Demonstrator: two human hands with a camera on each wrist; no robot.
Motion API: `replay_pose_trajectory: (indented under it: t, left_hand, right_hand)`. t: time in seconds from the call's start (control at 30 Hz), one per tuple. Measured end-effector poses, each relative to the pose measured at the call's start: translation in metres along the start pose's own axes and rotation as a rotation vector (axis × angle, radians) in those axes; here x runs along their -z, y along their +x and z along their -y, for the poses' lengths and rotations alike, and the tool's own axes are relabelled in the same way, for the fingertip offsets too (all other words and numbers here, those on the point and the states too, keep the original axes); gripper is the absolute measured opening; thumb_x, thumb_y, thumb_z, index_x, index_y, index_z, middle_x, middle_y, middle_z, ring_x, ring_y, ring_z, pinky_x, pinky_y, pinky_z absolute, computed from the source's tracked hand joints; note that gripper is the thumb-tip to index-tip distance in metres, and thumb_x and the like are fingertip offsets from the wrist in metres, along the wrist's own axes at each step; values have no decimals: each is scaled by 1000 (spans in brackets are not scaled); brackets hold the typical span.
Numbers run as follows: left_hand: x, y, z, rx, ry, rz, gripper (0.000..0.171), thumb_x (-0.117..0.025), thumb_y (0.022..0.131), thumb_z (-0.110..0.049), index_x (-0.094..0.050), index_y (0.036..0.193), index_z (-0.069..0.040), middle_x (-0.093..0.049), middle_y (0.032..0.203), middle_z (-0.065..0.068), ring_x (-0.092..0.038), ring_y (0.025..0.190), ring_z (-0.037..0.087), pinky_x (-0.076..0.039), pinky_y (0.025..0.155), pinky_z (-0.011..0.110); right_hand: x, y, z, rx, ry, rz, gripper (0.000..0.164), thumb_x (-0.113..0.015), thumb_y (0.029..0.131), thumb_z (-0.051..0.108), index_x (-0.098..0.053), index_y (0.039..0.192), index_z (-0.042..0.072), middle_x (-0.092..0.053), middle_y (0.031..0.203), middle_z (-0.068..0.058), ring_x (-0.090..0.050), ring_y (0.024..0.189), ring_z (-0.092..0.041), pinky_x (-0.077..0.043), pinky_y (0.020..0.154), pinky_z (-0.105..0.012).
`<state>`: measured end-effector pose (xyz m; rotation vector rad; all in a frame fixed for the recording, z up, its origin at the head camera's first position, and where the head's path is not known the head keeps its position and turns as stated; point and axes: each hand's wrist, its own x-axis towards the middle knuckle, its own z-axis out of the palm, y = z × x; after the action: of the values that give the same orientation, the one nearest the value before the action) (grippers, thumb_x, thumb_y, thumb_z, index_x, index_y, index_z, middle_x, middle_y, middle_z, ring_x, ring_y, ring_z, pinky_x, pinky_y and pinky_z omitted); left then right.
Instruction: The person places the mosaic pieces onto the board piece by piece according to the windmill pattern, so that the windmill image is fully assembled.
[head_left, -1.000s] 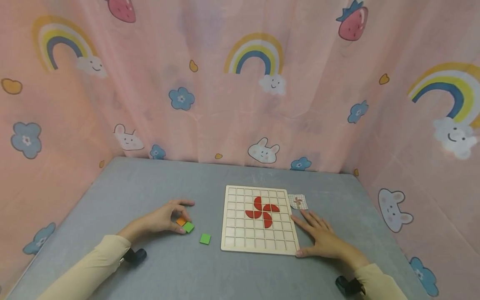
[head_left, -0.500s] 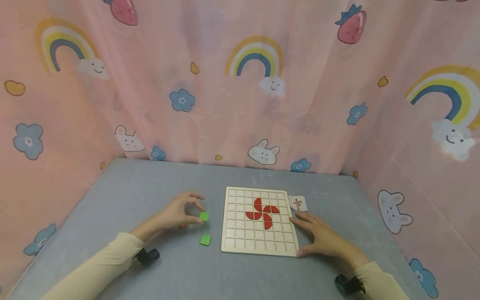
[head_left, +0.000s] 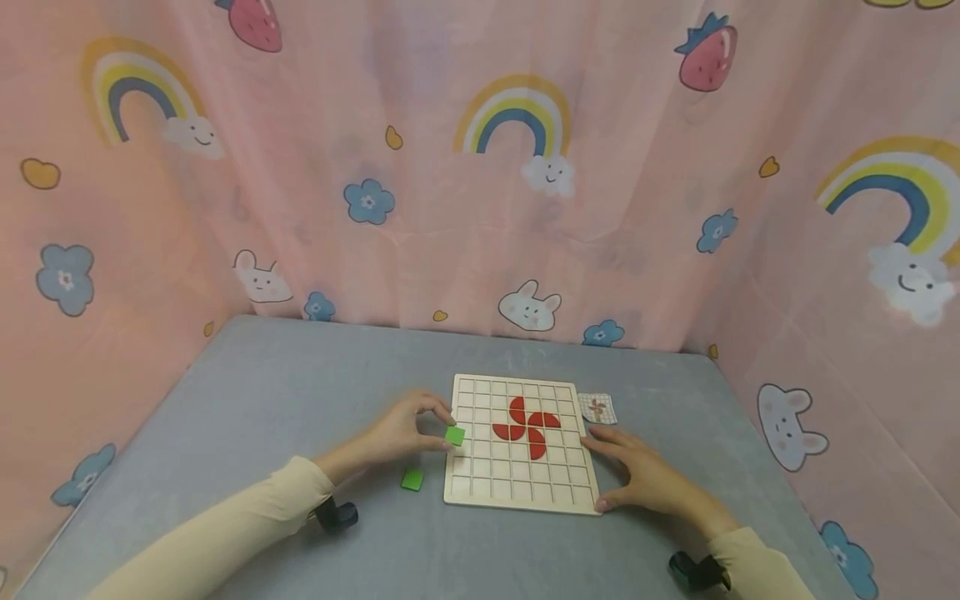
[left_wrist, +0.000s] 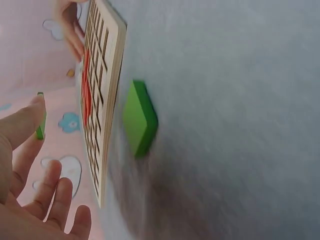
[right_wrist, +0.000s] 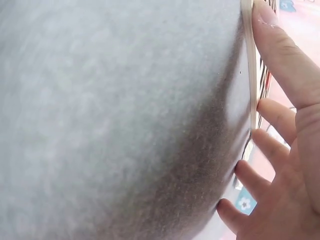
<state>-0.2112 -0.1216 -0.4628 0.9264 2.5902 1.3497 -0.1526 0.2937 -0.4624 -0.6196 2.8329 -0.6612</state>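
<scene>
Between its thumb and index finger my left hand (head_left: 405, 432) pinches a green square tile (head_left: 454, 435) just over the left edge of a wooden grid board (head_left: 480, 485). In the left wrist view, that tile (left_wrist: 41, 117) shows edge-on at the fingertips. Red rounded pieces (head_left: 517, 410) form a pinwheel on the board. My right hand (head_left: 645, 477) rests along the board's right edge, thumb at the near corner; in the right wrist view the thumb (right_wrist: 285, 60) touches the rim. A second green tile (head_left: 412, 480) lies on the table left of the board.
A small card (head_left: 597, 408) with a printed pinwheel pattern lies by the board's upper right edge. The grey table (head_left: 300, 375) is enclosed by a pink patterned curtain (head_left: 420, 250). Dark wrist devices (head_left: 335, 515) sit under both cuffs.
My left hand has lifted the green tile from beside an orange one and carried it right to the board's edge. The orange tile is out of sight now. My right hand stays at the board.
</scene>
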Motion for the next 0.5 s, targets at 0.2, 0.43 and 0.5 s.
replay_pose_trajectory:
  t: [0.2,0.43,0.5]
  left_hand:
    - [-15,9,-8,-21,10,31,26,-94,81,-22,-78,100,-14,-70,120,6,-62,118,27,-46,109,53]
    - [-31,24,-15,-55,4,-3,25,-95,79,-16,-79,98,-11,-71,112,2,-64,112,24,-50,104,48]
    - [-36,28,-17,-69,19,-17,25,-95,78,-14,-79,97,-10,-71,109,3,-64,109,25,-51,102,46]
  right_hand:
    - [2,1,-2,60,-8,3,100,-94,72,50,-56,152,4,-44,164,-20,-38,147,-56,-32,112,-77]
    - [3,3,-5,69,-17,16,102,-94,72,50,-54,154,4,-45,163,-20,-38,147,-55,-33,113,-75]
    - [3,3,-5,76,-20,18,102,-94,72,51,-54,154,4,-45,163,-20,-39,147,-55,-33,112,-75]
